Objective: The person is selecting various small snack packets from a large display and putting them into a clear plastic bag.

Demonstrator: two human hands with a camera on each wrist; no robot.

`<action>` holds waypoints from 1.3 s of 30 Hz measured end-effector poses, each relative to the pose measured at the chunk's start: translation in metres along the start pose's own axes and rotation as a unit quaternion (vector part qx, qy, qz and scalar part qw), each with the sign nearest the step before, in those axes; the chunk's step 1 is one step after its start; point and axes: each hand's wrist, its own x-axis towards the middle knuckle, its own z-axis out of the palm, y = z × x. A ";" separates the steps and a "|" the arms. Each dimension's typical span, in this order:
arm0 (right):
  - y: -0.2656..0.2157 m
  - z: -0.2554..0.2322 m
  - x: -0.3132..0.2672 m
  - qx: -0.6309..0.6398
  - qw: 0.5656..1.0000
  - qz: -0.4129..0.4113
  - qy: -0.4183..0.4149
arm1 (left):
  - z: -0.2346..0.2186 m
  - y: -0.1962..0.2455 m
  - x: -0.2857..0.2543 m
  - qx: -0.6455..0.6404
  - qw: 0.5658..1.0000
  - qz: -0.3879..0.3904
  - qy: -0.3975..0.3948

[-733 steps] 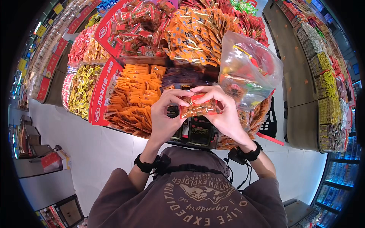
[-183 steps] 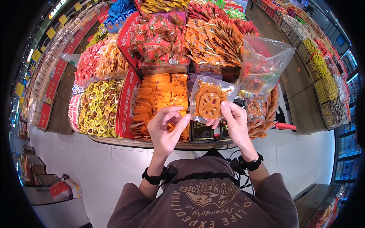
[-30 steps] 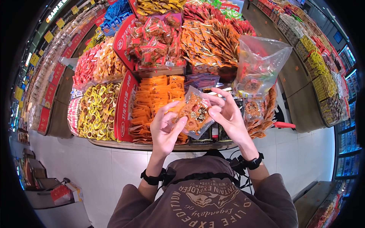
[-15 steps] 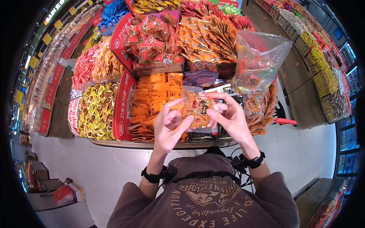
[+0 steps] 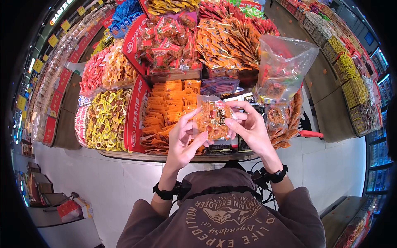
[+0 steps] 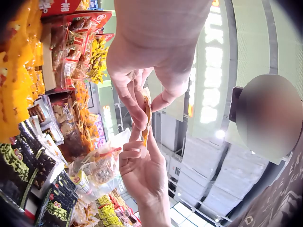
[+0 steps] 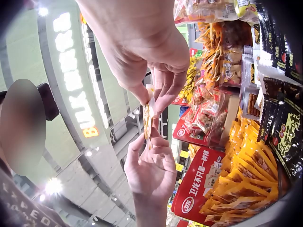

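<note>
1. The fingers [image 5: 194, 118] of the left hand [image 5: 182, 138] and those of the right hand [image 5: 248, 128] are curled in a pinch on opposite edges of one clear snack packet [image 5: 212, 120], held between them at chest height in front of the display stand [image 5: 165, 156].
2. A second ago the packet lay tilted, low in the left palm; now it stands more upright and faces the person, so the work looks to be at the inspecting stage (not yet bagged).
3. The packet is transparent, with orange-brown pieces inside and a small red label near its top edge; from both wrist views it shows only edge-on.
4. A clear plastic bag [image 5: 285, 70] already holding packets hangs just beside the right hand.
</note>
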 end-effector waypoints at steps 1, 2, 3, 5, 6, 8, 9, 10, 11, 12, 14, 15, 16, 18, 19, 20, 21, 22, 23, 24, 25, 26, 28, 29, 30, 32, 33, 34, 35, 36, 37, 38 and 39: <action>-0.001 0.000 0.000 0.000 1.000 -0.001 0.000 | -0.001 0.001 0.000 0.000 1.000 0.001 0.000; -0.001 0.001 0.001 -0.001 1.000 -0.001 0.000 | -0.002 0.001 0.000 -0.001 1.000 0.000 -0.003; -0.002 0.001 0.001 -0.002 1.000 -0.001 0.001 | -0.002 0.000 0.000 -0.002 1.000 -0.001 -0.005; -0.003 0.003 -0.002 -0.005 1.000 0.001 0.003 | 0.000 0.001 0.001 -0.002 1.000 -0.004 -0.001; -0.004 0.004 -0.002 -0.009 1.000 0.001 0.002 | 0.001 0.001 0.000 -0.001 1.000 -0.005 0.005; -0.003 0.004 -0.005 -0.011 1.000 0.003 -0.004 | 0.003 0.000 0.000 -0.010 1.000 -0.009 0.017; -0.003 0.005 -0.006 -0.014 1.000 0.004 -0.009 | 0.004 -0.001 0.001 -0.019 0.999 -0.013 0.026; -0.003 0.005 -0.006 -0.014 1.000 0.003 -0.009 | 0.005 -0.001 0.001 -0.019 0.999 -0.012 0.026; -0.004 0.006 -0.006 -0.018 1.000 0.008 -0.011 | 0.005 -0.002 0.001 -0.014 0.999 -0.006 0.029; -0.005 0.007 -0.006 -0.021 1.000 0.012 -0.012 | 0.005 -0.002 0.002 -0.008 1.000 -0.001 0.030; -0.006 0.007 -0.006 -0.016 1.000 0.013 -0.012 | 0.004 -0.002 0.004 -0.002 1.000 -0.001 0.026; -0.007 0.006 -0.006 -0.025 1.000 0.009 -0.010 | 0.004 -0.003 0.003 0.003 1.000 -0.002 0.025; -0.008 0.006 -0.007 -0.034 0.999 0.006 -0.009 | 0.005 -0.002 0.004 0.003 1.000 -0.004 0.024; -0.006 0.006 -0.008 -0.027 1.000 0.007 -0.004 | 0.007 -0.001 0.004 -0.009 1.000 -0.007 0.028; -0.006 0.006 -0.008 -0.026 1.000 0.010 -0.003 | 0.007 -0.001 0.004 -0.009 1.000 -0.007 0.028; -0.005 0.005 -0.009 -0.025 1.000 0.013 -0.001 | 0.007 -0.003 0.004 -0.009 1.000 -0.007 0.025; -0.005 0.004 -0.008 -0.025 1.000 0.012 -0.001 | 0.008 -0.004 0.003 -0.008 1.000 -0.006 0.023; -0.005 0.004 -0.008 -0.027 1.000 0.008 -0.001 | 0.007 -0.003 0.004 -0.007 1.000 -0.006 0.022; -0.005 0.003 -0.008 -0.028 1.000 0.005 0.000 | 0.007 -0.003 0.003 -0.005 1.000 -0.010 0.019; -0.005 0.003 -0.008 -0.028 1.000 0.004 0.001 | 0.006 -0.003 0.003 -0.004 1.000 -0.015 0.014; -0.005 0.002 -0.008 -0.028 1.000 0.004 0.002 | 0.005 -0.004 0.003 -0.004 1.000 -0.015 0.013; -0.005 0.002 -0.008 -0.028 1.000 0.004 0.003 | 0.004 -0.004 0.003 0.000 1.000 -0.012 0.003; -0.004 0.002 -0.009 -0.026 1.000 0.003 0.005 | 0.003 -0.004 0.001 0.005 1.000 -0.010 -0.007; -0.004 0.002 -0.009 -0.025 1.000 0.001 0.006 | 0.003 -0.001 0.001 0.004 1.000 -0.018 -0.011; -0.004 0.002 -0.009 -0.025 1.000 0.001 0.004 | 0.003 0.000 0.000 0.003 1.000 -0.024 -0.014; -0.004 0.002 -0.009 -0.026 1.000 0.005 0.004 | 0.002 0.001 -0.001 0.002 1.000 -0.022 -0.018; -0.004 0.002 -0.009 -0.026 1.000 0.004 0.004 | 0.001 0.001 -0.002 -0.001 1.000 -0.021 -0.023; -0.005 0.001 -0.009 -0.026 1.000 0.002 0.002 | 0.000 0.002 -0.002 0.000 1.000 -0.020 -0.024; -0.006 0.001 -0.009 -0.027 1.000 0.000 0.000 | -0.001 0.003 -0.003 0.004 0.999 -0.022 -0.029; -0.006 0.001 -0.009 -0.027 1.000 0.001 0.002 | -0.001 0.003 -0.003 0.007 0.999 -0.025 -0.033; -0.007 0.001 -0.009 -0.026 1.000 0.001 0.005 | -0.001 0.003 -0.004 0.007 0.999 -0.026 -0.033; -0.007 0.002 -0.009 -0.024 1.000 0.001 0.007 | -0.002 0.002 -0.004 0.015 0.999 -0.020 -0.036; -0.006 0.002 -0.009 -0.024 1.000 0.001 0.006 | -0.002 0.002 -0.004 0.024 0.999 -0.013 -0.039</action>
